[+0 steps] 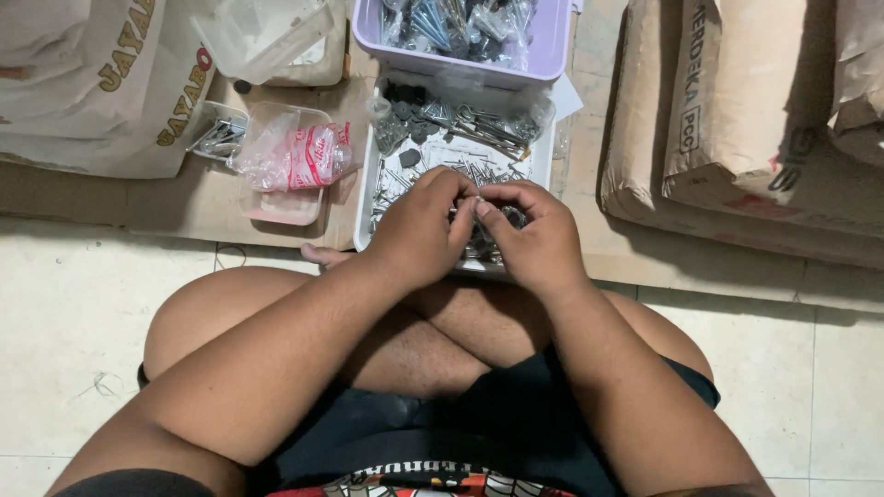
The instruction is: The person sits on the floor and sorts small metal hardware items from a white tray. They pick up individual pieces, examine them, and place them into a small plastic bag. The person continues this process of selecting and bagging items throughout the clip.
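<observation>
My left hand [422, 230] and my right hand [536, 241] meet over the near end of a white tray [543, 158] full of loose nails, screws and dark washers. The fingertips of both hands pinch a small metal piece [479, 198] between them; its exact kind is too small to tell. My crossed bare legs [442, 322] lie just below the tray.
A lilac bin [552, 55] of bagged screws stands beyond the tray. To the left are a clear tub with a red-and-white plastic bag [308, 156], another clear container [272, 37] and a white sack [83, 83]. Brown paper sacks [755, 120] lie on the right. Pale floor tiles surround me.
</observation>
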